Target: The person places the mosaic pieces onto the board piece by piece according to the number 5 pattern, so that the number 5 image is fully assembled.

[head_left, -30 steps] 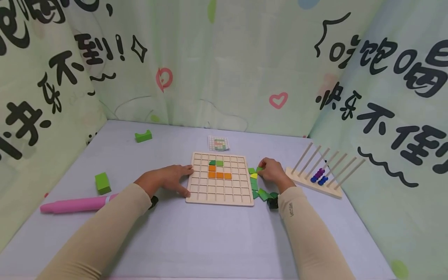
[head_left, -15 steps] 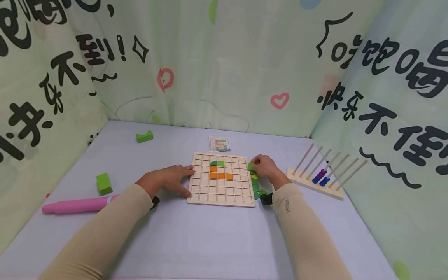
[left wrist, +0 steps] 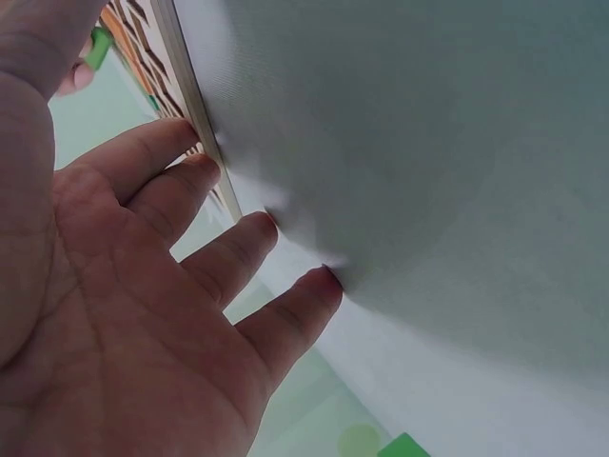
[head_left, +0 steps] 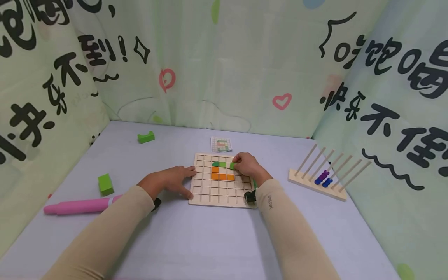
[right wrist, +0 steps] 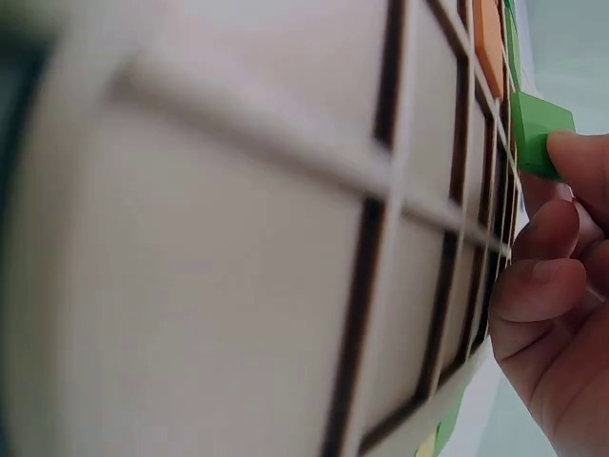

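The right hand (head_left: 247,165) reaches over the far right part of a wooden grid board (head_left: 224,194), its fingertips pinching a small green tile (head_left: 232,166) held just above the board's second row. In the right wrist view the tile (right wrist: 539,133) sits between a fingertip and the cells beneath, with the other fingers curled close against the board's edge.

The left hand (head_left: 171,181) lies flat on the table (head_left: 196,241) at the board's left edge, fingers straight and spread, their tips touching the wooden rim; it holds nothing. The left wrist view shows the same open palm (left wrist: 124,314) with fingertips against the rim.

On the board, two green tiles (head_left: 219,164) sit side by side in the second row, just left of the held tile, with orange tiles (head_left: 222,176) below them forming an L shape. The right forearm in a beige sleeve (head_left: 290,237) crosses the board's near right corner and hides most of the loose tiles beside it.

Beyond the board lies a small pattern card (head_left: 221,144). Well to the right stands a wooden rack of slanted rods (head_left: 327,175) with blue and purple beads. To the left lie a pink marker (head_left: 78,205), a green block (head_left: 105,184) and, farther back, a notched green block (head_left: 146,137). Printed green fabric walls surround the table
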Tool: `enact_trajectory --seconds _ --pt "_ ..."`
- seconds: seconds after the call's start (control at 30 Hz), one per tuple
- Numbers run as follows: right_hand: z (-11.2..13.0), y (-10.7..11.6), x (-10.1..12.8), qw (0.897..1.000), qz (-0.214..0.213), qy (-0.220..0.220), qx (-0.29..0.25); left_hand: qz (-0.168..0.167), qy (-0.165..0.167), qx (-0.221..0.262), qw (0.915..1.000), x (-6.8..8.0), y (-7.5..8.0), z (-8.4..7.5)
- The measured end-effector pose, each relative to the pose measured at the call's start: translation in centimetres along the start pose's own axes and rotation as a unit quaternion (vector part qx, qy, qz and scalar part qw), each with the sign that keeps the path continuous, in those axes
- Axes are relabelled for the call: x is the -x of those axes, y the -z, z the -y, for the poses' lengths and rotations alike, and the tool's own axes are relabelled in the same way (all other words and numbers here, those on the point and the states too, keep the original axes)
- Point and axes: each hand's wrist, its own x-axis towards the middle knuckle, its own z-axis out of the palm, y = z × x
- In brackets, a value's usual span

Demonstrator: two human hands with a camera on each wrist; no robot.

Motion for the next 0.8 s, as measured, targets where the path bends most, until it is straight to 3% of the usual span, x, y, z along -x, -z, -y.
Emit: enact_trajectory --seconds 0.3,0.8 --pt "1.1 -0.7 -1.3 1.0 -0.006 -0.004 0.026 -0.001 0.002 0.003 1.0 0.2 0.1 0.0" --pt "1.6 -1.0 -1.6 0.997 -0.003 -0.014 0.077 0.0 0.01 -0.005 0.9999 0.1 0.0 -0.3"
